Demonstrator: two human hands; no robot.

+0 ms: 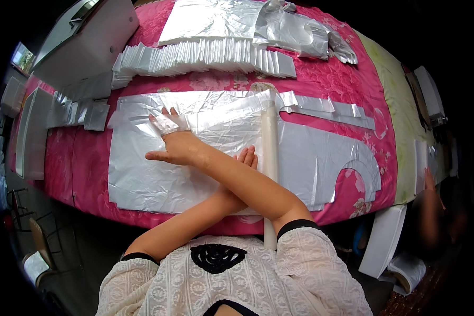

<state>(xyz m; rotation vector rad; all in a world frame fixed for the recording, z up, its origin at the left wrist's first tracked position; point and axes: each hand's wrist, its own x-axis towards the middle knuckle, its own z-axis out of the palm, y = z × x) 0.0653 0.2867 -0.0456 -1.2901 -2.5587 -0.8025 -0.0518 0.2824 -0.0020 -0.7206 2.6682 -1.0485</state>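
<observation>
A stack of thin silvery-white plastic sheets [142, 176] lies flat before me, with curved cutouts at its right end like disposable aprons. Across it, front to back, runs a long pale rod [269, 158] whose near end reaches my shirt. My forearms cross, the right over the left. My right hand [178, 142] lies on the left part of the sheets, thumb stretched out, a loose fold of plastic over its fingers. Partly hidden under my right forearm, my left hand [246, 158] rests fingers extended on the plastic, just left of the rod.
A long row of folded white plastic packets [205, 57] stands behind the sheets, with more silvery plastic [210, 21] beyond. White boxes [31, 134] stand at the left on the pink floral cloth [84, 168]. Another person's arm [431, 205] shows at the far right.
</observation>
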